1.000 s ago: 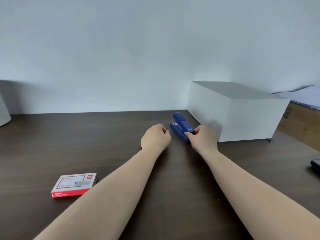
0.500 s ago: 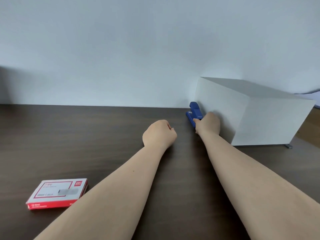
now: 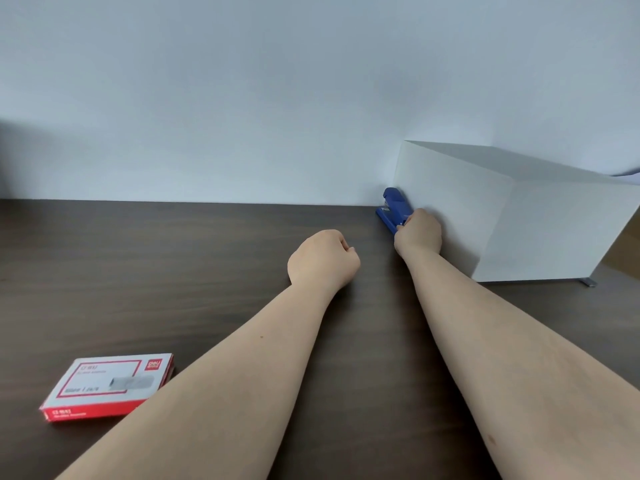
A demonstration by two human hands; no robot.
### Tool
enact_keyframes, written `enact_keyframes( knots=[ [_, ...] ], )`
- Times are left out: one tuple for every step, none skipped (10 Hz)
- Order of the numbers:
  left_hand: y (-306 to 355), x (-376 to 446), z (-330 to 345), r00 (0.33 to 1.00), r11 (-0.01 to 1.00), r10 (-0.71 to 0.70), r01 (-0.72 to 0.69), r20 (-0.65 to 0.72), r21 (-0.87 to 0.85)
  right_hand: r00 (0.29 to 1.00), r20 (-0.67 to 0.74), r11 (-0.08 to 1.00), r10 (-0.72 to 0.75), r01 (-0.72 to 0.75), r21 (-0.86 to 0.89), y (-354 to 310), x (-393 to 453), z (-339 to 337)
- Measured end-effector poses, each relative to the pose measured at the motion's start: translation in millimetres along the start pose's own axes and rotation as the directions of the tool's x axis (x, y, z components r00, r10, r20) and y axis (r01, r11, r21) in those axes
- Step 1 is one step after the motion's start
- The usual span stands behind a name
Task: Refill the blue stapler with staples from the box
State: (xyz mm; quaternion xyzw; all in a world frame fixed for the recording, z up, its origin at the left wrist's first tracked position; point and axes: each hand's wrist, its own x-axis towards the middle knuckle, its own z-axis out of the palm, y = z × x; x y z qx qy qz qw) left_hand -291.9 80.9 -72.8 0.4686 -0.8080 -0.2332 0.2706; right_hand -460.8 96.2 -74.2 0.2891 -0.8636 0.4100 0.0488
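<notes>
Dark table [image 3: 173, 271], right hand [image 3: 419, 233] gripping stapler [image 3: 393, 207]

- The white block [image 3: 540, 220] stands close on the right of the stapler [image 3: 393, 211]; the wall [image 3: 242, 98] is behind.
- The desk [image 3: 173, 265] on the left is open.

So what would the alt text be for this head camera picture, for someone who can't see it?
A person's right hand grips a blue stapler beside a white box on a dark wooden table. Their left hand rests in a loose fist nearby, and a closed red and white staple box lies near the left forearm.
</notes>
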Motion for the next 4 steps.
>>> enact_keyframes(
  knots=[
    [0,-1,-1,1.0,1.0,0.003,-0.003,-0.004,-0.002,1.0,0.011,1.0,0.016,-0.016,-0.01,-1,1,0],
    [1,-3,-1,1.0,1.0,0.006,-0.006,0.008,0.001,1.0,0.018,0.999,-0.018,0.019,-0.042,2,-3,-1],
    [1,-3,-3,1.0,1.0,0.0,0.0,0.022,-0.013,0.996,0.077,0.999,-0.044,0.044,-0.005,0,-12,-8],
    [-1,-6,-3,0.999,1.0,0.0,0.001,0.038,-0.03,0.987,0.135,0.995,-0.083,0.073,0.075,3,-33,-19]
  ],
)
